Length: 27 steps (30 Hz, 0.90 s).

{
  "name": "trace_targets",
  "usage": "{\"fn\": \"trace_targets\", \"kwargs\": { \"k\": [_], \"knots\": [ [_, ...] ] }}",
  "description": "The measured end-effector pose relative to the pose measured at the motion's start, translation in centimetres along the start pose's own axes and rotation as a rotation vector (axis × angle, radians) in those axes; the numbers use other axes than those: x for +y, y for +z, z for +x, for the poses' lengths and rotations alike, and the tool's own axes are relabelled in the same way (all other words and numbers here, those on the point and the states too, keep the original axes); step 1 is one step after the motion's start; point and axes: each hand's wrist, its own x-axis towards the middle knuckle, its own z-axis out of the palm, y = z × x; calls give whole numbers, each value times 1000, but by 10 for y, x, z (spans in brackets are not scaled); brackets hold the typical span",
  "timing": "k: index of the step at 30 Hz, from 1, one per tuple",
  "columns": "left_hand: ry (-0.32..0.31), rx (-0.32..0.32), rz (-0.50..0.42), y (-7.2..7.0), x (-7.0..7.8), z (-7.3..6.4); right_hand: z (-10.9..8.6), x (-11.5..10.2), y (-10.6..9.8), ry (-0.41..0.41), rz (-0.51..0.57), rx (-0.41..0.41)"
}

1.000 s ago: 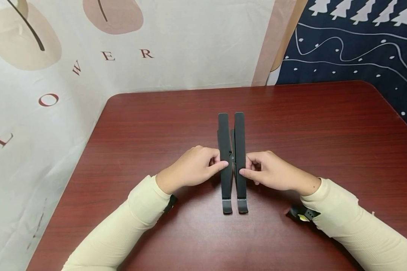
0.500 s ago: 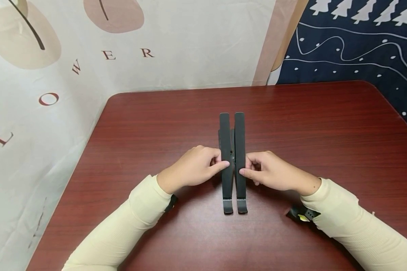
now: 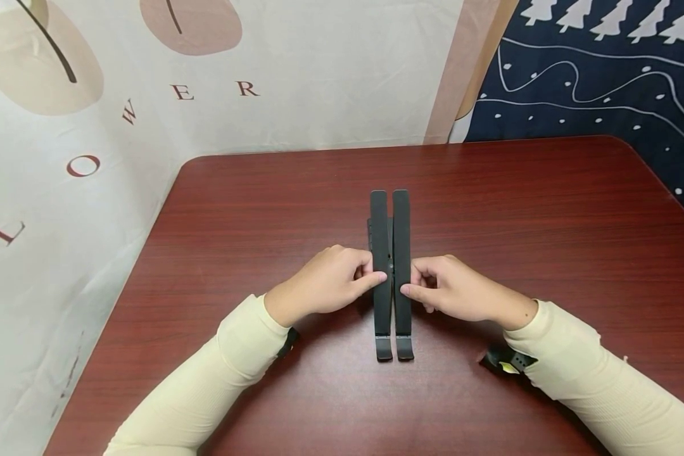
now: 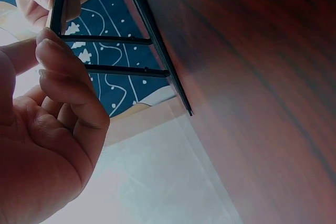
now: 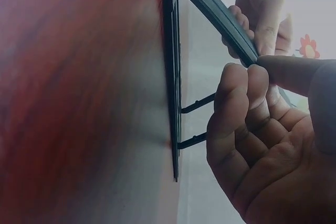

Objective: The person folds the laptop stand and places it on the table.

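Observation:
A black folding laptop stand [image 3: 380, 228] stands on the table, its two long upper bars almost parallel with a narrow gap between them. Each bar ends in a small lip at the near end. My left hand [image 3: 333, 278] pinches the left bar near its middle, thumb on top and fingers at the outer side. On the other side my right hand [image 3: 456, 288] pinches the right bar in the same way. The left wrist view shows the stand's lower bar [image 4: 157, 51] along the table, joined to the raised bar by thin struts. In the right wrist view the raised bar [image 5: 223, 17] slants up from the base.
The dark red wooden table [image 3: 262, 196] reaches back to a pale printed curtain [image 3: 330, 76] on the left and behind. A navy cloth with white trees [image 3: 593, 82] hangs at the back right. Black straps [image 3: 507, 360] show at the wrists.
The two bars have come slightly closer together. My left hand has shifted a little to the right with the left bar, and the right bar has moved very slightly left.

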Motion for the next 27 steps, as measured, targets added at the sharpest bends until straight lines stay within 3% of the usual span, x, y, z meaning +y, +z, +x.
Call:
{"fn": "trace_targets", "kwargs": {
  "k": [27],
  "knots": [
    [17, -14, 6, 2, 2, -1, 0, 0, 4, -6, -2, -16]
  ]
}}
